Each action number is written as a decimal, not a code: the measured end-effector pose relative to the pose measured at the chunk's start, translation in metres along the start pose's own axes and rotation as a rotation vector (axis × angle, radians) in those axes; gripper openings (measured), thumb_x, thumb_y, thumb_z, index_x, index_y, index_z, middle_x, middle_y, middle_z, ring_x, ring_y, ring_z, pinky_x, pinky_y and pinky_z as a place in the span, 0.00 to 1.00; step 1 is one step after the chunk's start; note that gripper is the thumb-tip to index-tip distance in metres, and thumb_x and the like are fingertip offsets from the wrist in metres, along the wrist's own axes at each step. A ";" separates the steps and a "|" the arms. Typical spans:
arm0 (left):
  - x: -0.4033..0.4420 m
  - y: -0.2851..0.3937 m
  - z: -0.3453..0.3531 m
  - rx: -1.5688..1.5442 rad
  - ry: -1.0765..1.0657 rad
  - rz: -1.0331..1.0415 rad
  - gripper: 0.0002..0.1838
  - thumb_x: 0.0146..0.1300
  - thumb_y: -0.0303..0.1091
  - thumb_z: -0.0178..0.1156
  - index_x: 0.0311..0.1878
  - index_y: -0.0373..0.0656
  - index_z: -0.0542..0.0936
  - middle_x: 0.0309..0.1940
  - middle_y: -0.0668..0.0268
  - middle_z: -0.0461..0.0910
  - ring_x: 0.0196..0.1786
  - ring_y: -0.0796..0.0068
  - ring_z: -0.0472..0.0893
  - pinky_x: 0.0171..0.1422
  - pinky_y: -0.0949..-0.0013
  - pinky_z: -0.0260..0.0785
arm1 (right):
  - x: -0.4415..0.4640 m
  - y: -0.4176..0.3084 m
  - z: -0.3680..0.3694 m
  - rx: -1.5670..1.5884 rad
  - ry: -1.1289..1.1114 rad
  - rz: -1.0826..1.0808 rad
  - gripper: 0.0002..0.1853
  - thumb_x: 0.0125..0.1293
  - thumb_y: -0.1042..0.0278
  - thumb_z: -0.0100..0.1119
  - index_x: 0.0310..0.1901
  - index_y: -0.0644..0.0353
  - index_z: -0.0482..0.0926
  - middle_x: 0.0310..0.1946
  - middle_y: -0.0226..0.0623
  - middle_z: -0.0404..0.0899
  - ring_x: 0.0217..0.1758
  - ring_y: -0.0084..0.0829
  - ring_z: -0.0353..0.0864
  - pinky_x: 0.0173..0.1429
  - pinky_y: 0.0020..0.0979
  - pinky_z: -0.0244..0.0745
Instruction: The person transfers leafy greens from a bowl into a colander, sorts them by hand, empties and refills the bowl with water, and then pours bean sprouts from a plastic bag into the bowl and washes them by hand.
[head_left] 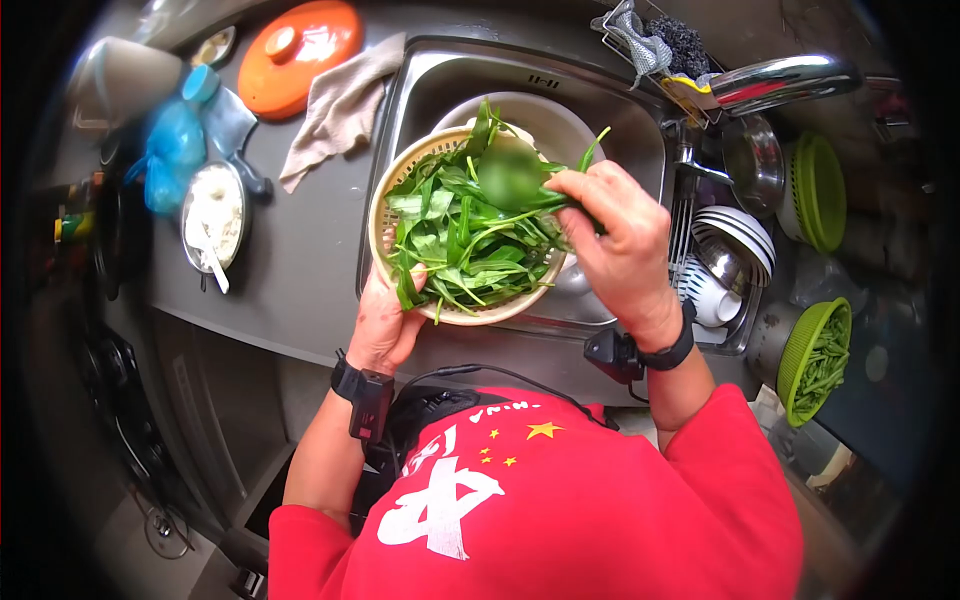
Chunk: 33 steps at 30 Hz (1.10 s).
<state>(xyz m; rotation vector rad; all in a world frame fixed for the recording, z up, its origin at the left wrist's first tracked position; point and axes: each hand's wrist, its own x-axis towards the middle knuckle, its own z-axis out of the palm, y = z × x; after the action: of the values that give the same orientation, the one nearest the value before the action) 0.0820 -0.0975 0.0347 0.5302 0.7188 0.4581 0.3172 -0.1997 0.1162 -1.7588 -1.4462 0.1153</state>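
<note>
A cream plastic colander (pixel 378 222) heaped with leafy greens (pixel 465 245) is held over the steel sink (pixel 425 75). My left hand (pixel 385 315) grips its near left rim, with the fingers underneath partly hidden. Above the right side of the heap, my right hand (pixel 620 230) is closed on a few green stems, pinched between thumb and fingers. Part of the greens beside that pinch is blurred. Behind the colander, a white basin (pixel 560 115) sits in the sink, partly covered.
An orange lid (pixel 300 60), a cloth (pixel 345 105) and a bowl of white food (pixel 213 215) with a spoon lie on the left counter. At right are the faucet (pixel 785 82), a rack of bowls (pixel 735 240) and a green basket (pixel 800 375) of green beans.
</note>
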 end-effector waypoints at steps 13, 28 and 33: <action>-0.004 0.002 0.005 0.026 0.008 -0.016 0.39 0.64 0.24 0.65 0.74 0.45 0.57 0.64 0.62 0.71 0.65 0.67 0.73 0.64 0.59 0.74 | 0.016 0.003 0.018 0.068 -0.129 0.034 0.15 0.56 0.67 0.71 0.45 0.59 0.83 0.29 0.41 0.79 0.33 0.40 0.80 0.40 0.40 0.74; -0.001 0.002 0.001 0.029 0.017 -0.053 0.34 0.65 0.25 0.64 0.72 0.42 0.62 0.60 0.62 0.74 0.61 0.68 0.76 0.64 0.60 0.74 | 0.019 0.016 0.006 0.743 0.085 0.357 0.05 0.64 0.83 0.65 0.41 0.69 0.84 0.38 0.33 0.83 0.41 0.21 0.84 0.47 0.21 0.79; -0.001 0.000 0.000 0.031 -0.010 -0.016 0.37 0.65 0.29 0.65 0.74 0.42 0.59 0.61 0.61 0.74 0.61 0.65 0.77 0.63 0.56 0.75 | -0.010 0.015 0.015 0.550 -0.050 0.133 0.09 0.56 0.85 0.68 0.38 0.66 0.84 0.39 0.40 0.85 0.43 0.31 0.85 0.50 0.30 0.80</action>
<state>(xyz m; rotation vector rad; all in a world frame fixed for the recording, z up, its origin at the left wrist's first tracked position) 0.0811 -0.0983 0.0348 0.5549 0.7211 0.4296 0.3174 -0.2004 0.0926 -1.3970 -1.1833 0.5751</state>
